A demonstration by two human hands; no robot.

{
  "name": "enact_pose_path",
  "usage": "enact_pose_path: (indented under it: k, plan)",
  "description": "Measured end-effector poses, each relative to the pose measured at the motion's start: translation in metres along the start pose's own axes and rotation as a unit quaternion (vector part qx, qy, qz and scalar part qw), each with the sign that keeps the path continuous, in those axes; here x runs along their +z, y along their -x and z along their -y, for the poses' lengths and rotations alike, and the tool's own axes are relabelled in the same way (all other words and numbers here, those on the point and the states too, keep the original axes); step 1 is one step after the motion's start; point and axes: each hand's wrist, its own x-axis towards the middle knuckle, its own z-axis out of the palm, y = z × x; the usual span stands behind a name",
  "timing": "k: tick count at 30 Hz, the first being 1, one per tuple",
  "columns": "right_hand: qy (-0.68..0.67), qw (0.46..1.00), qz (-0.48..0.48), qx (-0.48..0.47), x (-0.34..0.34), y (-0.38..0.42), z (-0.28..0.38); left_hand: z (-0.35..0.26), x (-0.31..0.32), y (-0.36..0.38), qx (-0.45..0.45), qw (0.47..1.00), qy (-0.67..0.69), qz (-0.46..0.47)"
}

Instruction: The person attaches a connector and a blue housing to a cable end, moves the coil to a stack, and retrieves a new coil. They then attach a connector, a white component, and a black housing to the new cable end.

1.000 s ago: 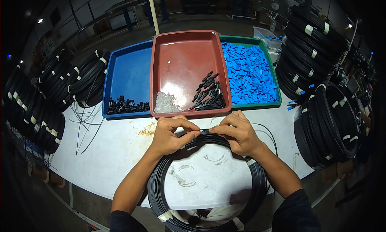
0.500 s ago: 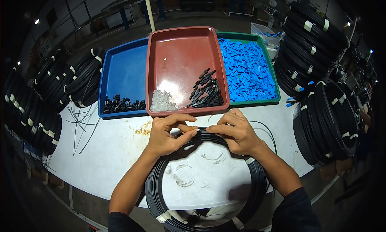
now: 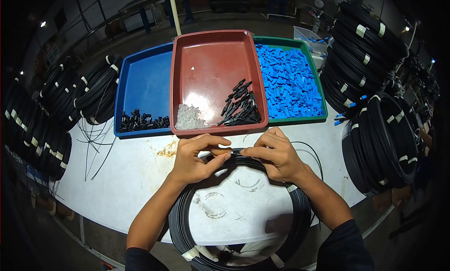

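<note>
My left hand (image 3: 198, 159) is closed, its thumb and fingertips pinched on something small that I cannot make out. Just to its right, my right hand (image 3: 275, 157) pinches a thin black cable (image 3: 319, 165), part of which bows out in a loop beyond the wrist. The fingertips of both hands almost meet, with a short dark piece showing between them. Beneath the hands lies a large coil of black cable (image 3: 180, 224), bound with pale tape and reaching over the table's front edge.
Behind the hands stand a blue tray (image 3: 147, 78) with black parts, a red tray (image 3: 213, 60) with clear and black pieces, and a green tray (image 3: 323, 112) full of blue clips. Cable coils (image 3: 96, 95) flank the left, and stacked coils (image 3: 365, 55) the right of the white table (image 3: 108, 196).
Both hands stay almost still over the coil, fingertips still pinched close together. Only a slight shift of the view and fingers shows.
</note>
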Motion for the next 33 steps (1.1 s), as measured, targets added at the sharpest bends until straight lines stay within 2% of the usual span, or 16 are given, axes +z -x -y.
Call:
enact_pose_path:
  k: [12,14,18,22,24,33]
  plan:
    - [0.003,1.000,0.014,-0.010,-0.001,-0.001,0.000,-0.009,-0.001,-0.002,0.020,0.997,-0.061,0.038]
    - [-0.001,1.000,-0.007,0.005,0.001,0.000,0.001,-0.001,0.001,0.001,0.017,1.000,-0.001,0.004]
    - [-0.027,0.999,-0.023,0.024,0.004,0.000,0.002,-0.001,-0.004,-0.003,0.019,0.999,0.022,0.044]
    - [-0.038,0.999,-0.001,-0.008,0.003,0.000,0.002,-0.002,0.001,-0.003,0.008,0.999,0.018,0.033]
    - [-0.045,0.999,-0.001,-0.013,0.004,0.000,0.002,-0.001,-0.002,-0.005,0.057,0.994,-0.064,0.069]
    - [-0.056,0.998,-0.012,-0.018,0.006,0.002,0.002,0.001,0.001,-0.008,0.076,0.992,-0.077,0.073]
